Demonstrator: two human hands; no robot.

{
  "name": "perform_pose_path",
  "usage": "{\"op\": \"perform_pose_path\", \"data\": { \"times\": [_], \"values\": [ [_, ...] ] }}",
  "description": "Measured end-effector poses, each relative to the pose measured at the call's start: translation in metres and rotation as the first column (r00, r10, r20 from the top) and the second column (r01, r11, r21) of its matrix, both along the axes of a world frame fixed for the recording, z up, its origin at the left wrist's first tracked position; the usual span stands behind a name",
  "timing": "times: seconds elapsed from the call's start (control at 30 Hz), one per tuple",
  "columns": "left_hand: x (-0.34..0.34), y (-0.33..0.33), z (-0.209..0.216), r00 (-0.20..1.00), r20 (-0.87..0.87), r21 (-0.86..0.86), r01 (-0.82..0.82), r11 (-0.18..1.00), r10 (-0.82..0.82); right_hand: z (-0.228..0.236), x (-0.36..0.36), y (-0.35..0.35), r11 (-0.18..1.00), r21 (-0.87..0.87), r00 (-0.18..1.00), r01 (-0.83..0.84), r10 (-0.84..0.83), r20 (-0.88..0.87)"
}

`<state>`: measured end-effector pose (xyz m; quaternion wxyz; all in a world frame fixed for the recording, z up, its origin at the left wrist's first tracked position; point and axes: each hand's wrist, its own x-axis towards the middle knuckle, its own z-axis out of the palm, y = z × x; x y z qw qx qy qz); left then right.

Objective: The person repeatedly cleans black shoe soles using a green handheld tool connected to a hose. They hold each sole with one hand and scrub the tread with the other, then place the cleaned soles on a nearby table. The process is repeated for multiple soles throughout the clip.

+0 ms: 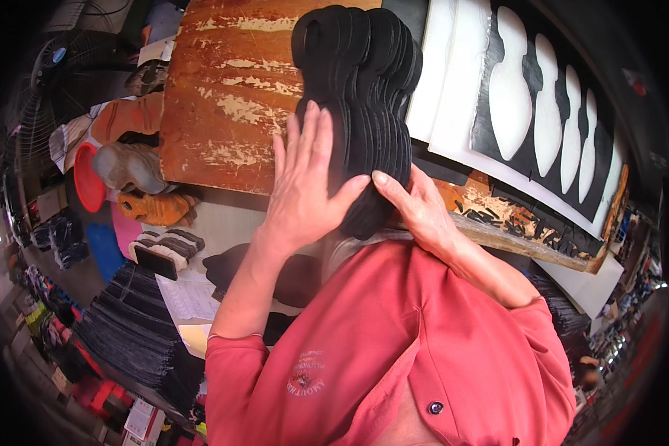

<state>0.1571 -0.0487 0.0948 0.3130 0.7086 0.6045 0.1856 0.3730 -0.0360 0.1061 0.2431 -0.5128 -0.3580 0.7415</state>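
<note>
A tall stack of black shoe-sole pieces (pixel 360 104), fanned into overlapping layers, lies across the wooden board (pixel 230 97) in front of me. My left hand (pixel 302 189) rests along the stack's left side, its fingers stretched forward and its thumb pointing right across the near part. At the lower right side, my right hand (pixel 426 215) grips the stack, thumb on top and fingers curled against the edge, partly hidden. The two thumbs almost meet over the black layers.
On the right, white sheets (pixel 438 74) lie beside a black sheet with sole-shaped cut-outs (pixel 531 111). Black scraps (pixel 490 212) litter the wooden ledge. Brown and grey gloves (pixel 126 167), a red round dish (pixel 89 178) and black strip stacks (pixel 130 320) are left. A fan (pixel 52 89) stands far left.
</note>
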Motion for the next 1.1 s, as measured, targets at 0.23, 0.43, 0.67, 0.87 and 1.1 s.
{"op": "perform_pose_path", "data": {
  "times": [0.23, 0.43, 0.67, 0.87, 1.1],
  "values": [
    [0.025, -0.003, -0.016, 0.996, -0.068, 0.159, -0.052, 0.986, 0.064, -0.017, 0.033, -0.003, 0.984, -0.088, 0.975, -0.157, 0.168, 0.142],
    [-0.006, -0.002, -0.022, 0.98, -0.186, 0.131, -0.048, 0.99, 0.072, -0.037, 0.039, -0.004, 0.988, -0.087, 0.99, -0.125, 0.13, 0.061],
    [0.039, 0.003, -0.02, 0.966, -0.256, 0.22, 0.087, 0.972, -0.029, -0.047, 0.047, 0.001, 0.983, -0.133, 0.992, -0.124, 0.122, -0.022],
    [0.033, 0.006, -0.023, 0.955, -0.279, 0.213, -0.039, 0.976, 0.099, -0.051, 0.055, -0.001, 0.988, -0.109, 0.987, -0.11, 0.096, -0.132],
    [0.023, 0.007, -0.027, 0.909, -0.39, 0.182, -0.082, 0.98, 0.149, -0.057, 0.06, -0.005, 0.989, -0.105, 0.966, -0.106, 0.077, -0.245]
  ]
}}
